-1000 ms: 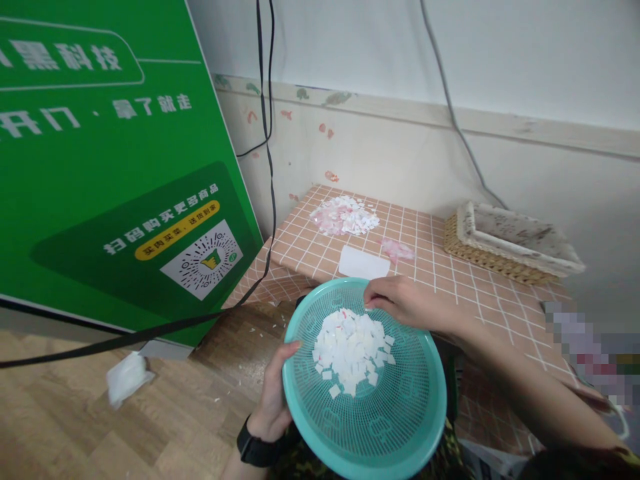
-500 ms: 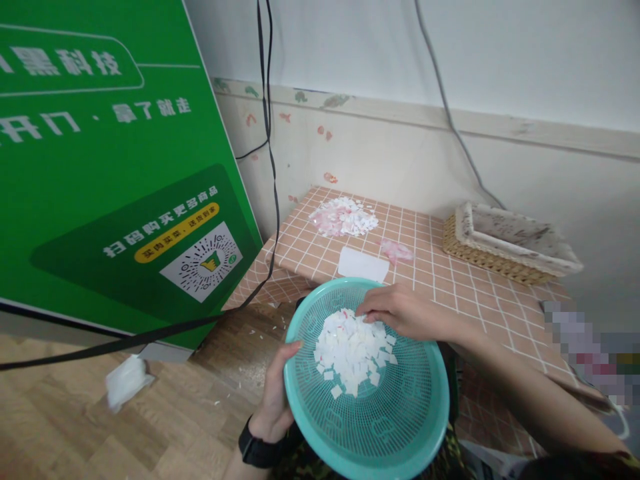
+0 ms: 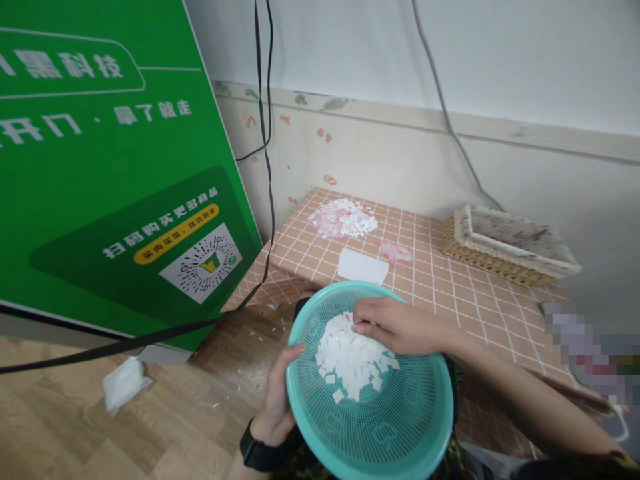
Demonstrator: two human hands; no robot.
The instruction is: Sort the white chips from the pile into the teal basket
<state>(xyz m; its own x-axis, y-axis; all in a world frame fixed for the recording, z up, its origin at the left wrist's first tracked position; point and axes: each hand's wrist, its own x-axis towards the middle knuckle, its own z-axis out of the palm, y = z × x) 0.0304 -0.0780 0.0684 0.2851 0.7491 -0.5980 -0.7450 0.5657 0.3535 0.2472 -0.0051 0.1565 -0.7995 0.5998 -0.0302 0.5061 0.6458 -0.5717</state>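
My left hand [image 3: 278,393] grips the left rim of a teal plastic colander [image 3: 410,427], thumb over the edge and the other fingers beneath. Small white paper pieces [image 3: 347,363], a few with pink marks, lie heaped in the colander. My right hand [image 3: 395,325] reaches in over the far right rim, its fingers curled and closed at the upper edge of the heap. Whatever may be between those fingertips is hidden.
Beyond the colander, a checked tablecloth [image 3: 425,280] covers a table. On it are another pile of paper pieces [image 3: 345,219], a white card [image 3: 363,267], a crumpled pinkish plastic piece [image 3: 396,252] and a lined wicker basket [image 3: 505,247]. A black cable [image 3: 200,325] hangs at left beside a green cabinet [image 3: 120,153].
My right hand has shifted slightly left and down over the paper heap, fingers more curled. The colander sits a little lower and further right in view, still in my left hand.
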